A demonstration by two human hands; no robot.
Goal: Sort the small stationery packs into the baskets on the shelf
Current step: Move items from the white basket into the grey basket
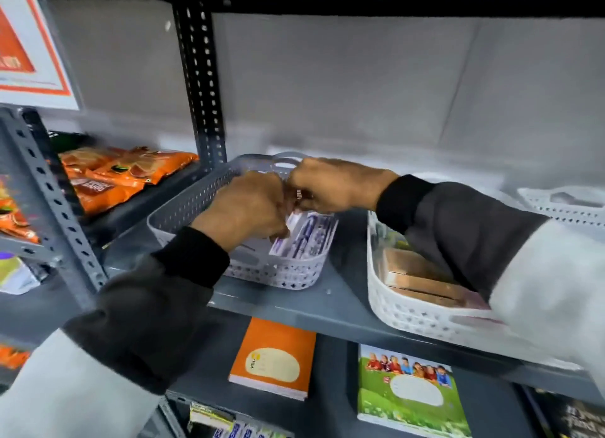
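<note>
A grey perforated basket (183, 205) sits on the grey shelf (294, 306). Both hands are over it. My left hand (245, 205) has its fingers closed on white and purple stationery packs (304, 238) standing in the basket's right side. My right hand (330, 185) is curled shut above the same packs, next to the left hand; whether it grips them is hidden. A white basket (409, 310) to the right holds brown flat packs (415, 277), partly covered by my right sleeve.
Another white basket (563, 208) stands at the far right. Orange snack bags (121, 176) lie on the neighbouring shelf to the left, past a slotted upright post (203, 87). On the shelf below lie an orange notebook (275, 359) and a green notebook (409, 392).
</note>
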